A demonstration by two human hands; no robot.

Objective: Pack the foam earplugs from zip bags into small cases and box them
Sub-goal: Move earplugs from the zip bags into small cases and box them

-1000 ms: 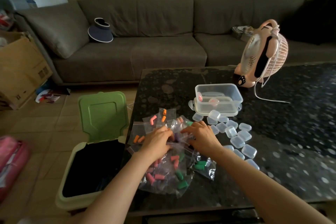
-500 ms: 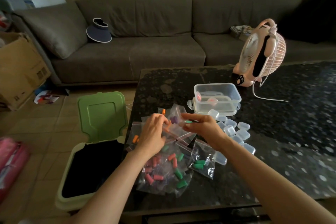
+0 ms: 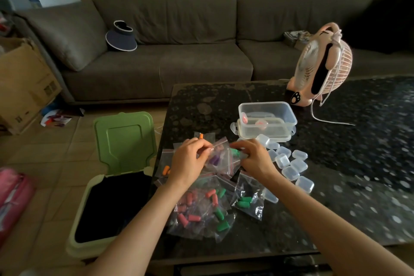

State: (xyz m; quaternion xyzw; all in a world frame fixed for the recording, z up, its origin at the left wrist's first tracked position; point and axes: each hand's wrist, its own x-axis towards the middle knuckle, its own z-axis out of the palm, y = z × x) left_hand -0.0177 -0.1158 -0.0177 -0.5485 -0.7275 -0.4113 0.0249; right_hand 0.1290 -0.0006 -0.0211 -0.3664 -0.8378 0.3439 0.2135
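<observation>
Above the pile, my left hand point(image 3: 188, 161) and my right hand point(image 3: 253, 159) both pinch the top edge of one clear zip bag point(image 3: 220, 159) with purple earplugs inside. Under them lie more zip bags point(image 3: 201, 210) holding pink, green and orange earplugs. Several small clear cases point(image 3: 289, 167) are scattered to the right of my right hand. Behind them stands a clear plastic box point(image 3: 266, 119) on its lid, with a couple of filled cases inside.
A dark speckled table point(image 3: 336, 163) carries everything. A pink desk fan point(image 3: 322, 67) with a white cord stands at its far side. On the floor to the left sits a green-lidded bin point(image 3: 112, 186), open. A grey sofa point(image 3: 179, 51) runs behind.
Both hands rose off the pile with one zip bag and now hold its top edge between them, a little higher than half a second ago.
</observation>
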